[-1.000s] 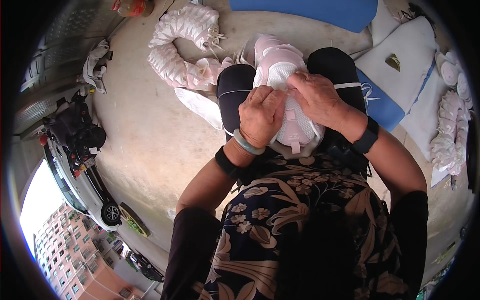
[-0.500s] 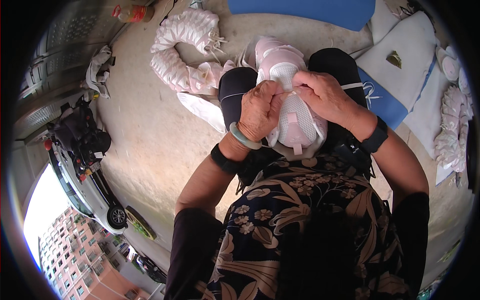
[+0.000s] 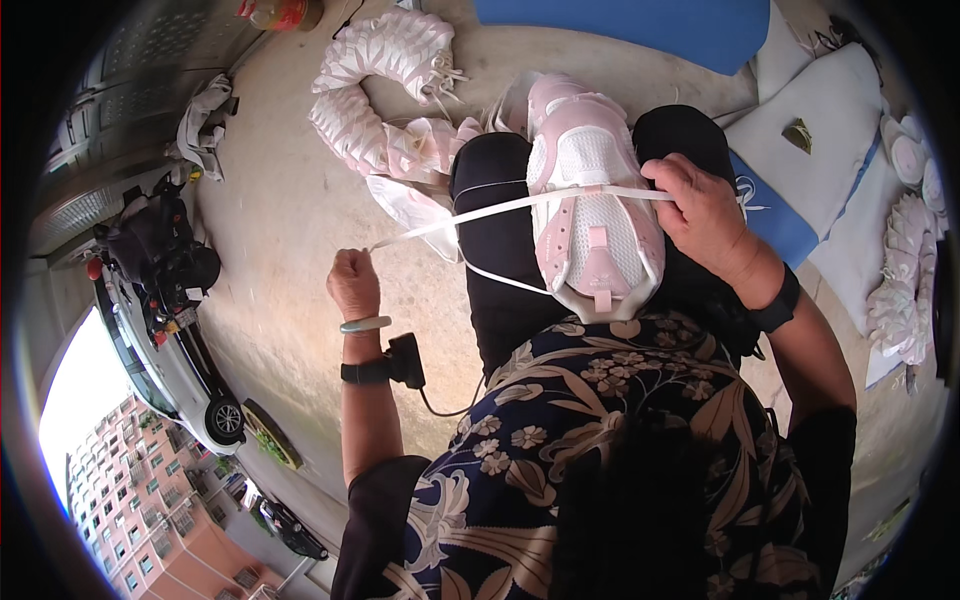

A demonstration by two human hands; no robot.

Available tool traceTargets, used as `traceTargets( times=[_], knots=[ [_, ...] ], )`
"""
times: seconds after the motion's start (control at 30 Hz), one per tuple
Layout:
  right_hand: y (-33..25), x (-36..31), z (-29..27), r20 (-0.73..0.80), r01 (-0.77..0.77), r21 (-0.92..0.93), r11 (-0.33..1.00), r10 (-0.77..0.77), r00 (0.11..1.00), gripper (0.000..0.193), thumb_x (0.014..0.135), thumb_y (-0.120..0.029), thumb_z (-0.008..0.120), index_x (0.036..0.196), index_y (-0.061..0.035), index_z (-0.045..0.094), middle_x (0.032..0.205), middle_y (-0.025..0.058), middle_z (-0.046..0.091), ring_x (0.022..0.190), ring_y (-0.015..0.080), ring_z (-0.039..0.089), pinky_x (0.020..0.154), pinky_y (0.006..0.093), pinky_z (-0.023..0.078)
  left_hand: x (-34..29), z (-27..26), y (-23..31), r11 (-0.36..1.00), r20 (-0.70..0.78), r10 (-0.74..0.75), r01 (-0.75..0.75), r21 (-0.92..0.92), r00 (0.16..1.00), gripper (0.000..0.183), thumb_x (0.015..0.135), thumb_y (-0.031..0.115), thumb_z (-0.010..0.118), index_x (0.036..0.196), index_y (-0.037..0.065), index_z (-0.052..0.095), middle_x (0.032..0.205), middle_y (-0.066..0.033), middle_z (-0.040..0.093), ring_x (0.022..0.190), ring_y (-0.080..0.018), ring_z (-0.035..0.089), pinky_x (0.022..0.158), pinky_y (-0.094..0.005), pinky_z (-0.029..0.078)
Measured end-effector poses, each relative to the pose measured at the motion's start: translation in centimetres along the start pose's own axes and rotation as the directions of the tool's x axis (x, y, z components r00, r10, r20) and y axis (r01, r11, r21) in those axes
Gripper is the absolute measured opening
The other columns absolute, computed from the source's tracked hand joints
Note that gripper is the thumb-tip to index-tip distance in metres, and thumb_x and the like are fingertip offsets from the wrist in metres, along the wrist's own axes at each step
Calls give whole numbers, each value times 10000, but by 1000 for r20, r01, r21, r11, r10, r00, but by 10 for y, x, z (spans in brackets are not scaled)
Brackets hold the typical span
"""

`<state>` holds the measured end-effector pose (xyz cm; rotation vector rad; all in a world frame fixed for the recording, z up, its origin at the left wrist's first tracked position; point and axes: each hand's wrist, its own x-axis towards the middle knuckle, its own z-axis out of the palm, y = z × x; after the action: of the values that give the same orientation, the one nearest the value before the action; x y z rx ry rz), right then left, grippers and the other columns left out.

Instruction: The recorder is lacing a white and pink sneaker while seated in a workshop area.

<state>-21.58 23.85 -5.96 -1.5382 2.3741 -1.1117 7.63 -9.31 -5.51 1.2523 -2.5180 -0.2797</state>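
A pink-and-white shoe (image 3: 596, 220) lies between the person's knees (image 3: 493, 210), toe pointing away and heel close to the body. A white lace (image 3: 480, 209) crosses its top at the eyelets and stretches out to both sides. The left hand (image 3: 355, 283), well out to the left of the shoe, is closed in a fist around one end of the lace. The right hand (image 3: 703, 215), just beside the shoe, pinches the other stretch between thumb and bent fingers. A pale bangle (image 3: 365, 324) and a black band (image 3: 365, 372) circle the left wrist; another dark band sits on the right. A floral garment (image 3: 600, 390) covers the lap.

Beyond the left knee, a curved row of similar pink-and-white uppers (image 3: 385, 55) lies on the floor (image 3: 270, 190). A blue sheet (image 3: 640, 32) is ahead, with white sheets (image 3: 812, 110) and more uppers (image 3: 905, 285) at right. Far left stand a motorbike (image 3: 155, 250) and a white car (image 3: 180, 375).
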Motion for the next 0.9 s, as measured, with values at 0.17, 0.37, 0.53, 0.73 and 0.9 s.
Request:
traceTargets(
  times=[0.17,0.37,0.53,0.73,0.9],
  knots=[
    [-3,0,-3,28,63,-91,994,-61,998,264,708,4,570,956,-57,502,837,80,532,698,266,589,559,346,485,-20,17,105,916,141,341,-295,-270,929,265,733,30,612,996,32,577,955,-163,621,815,-347,614,676,-382,500],
    [-2,-6,-21,45,156,-126,980,-152,987,146,729,-32,631,853,-41,555,767,66,510,596,234,565,501,327,465,-39,37,160,804,204,557,-462,-374,805,347,755,62,569,1101,41,549,1041,-159,608,774,-341,626,638,-383,526],
    [24,-27,-41,65,214,-280,936,-204,977,201,714,-60,661,903,-36,596,785,61,543,584,234,564,496,313,459,-17,30,142,706,84,700,-668,-236,710,130,775,24,611,905,30,607,777,-107,625,632,-289,613,540,-344,496],
    [59,-59,-101,156,19,-332,943,35,987,176,762,10,578,936,-1,567,819,123,559,668,297,592,562,355,481,68,-11,37,883,-2,456,-453,-126,890,97,796,92,630,881,73,671,722,-83,649,558,-202,605,535,-283,480],
    [113,-94,-176,52,-27,-521,853,63,997,182,837,33,484,1007,23,544,897,186,578,788,353,595,678,363,491,134,-75,-28,910,213,-71,151,-386,975,140,827,110,606,936,67,682,670,-10,623,465,-43,487,401,-210,398]
  ],
)
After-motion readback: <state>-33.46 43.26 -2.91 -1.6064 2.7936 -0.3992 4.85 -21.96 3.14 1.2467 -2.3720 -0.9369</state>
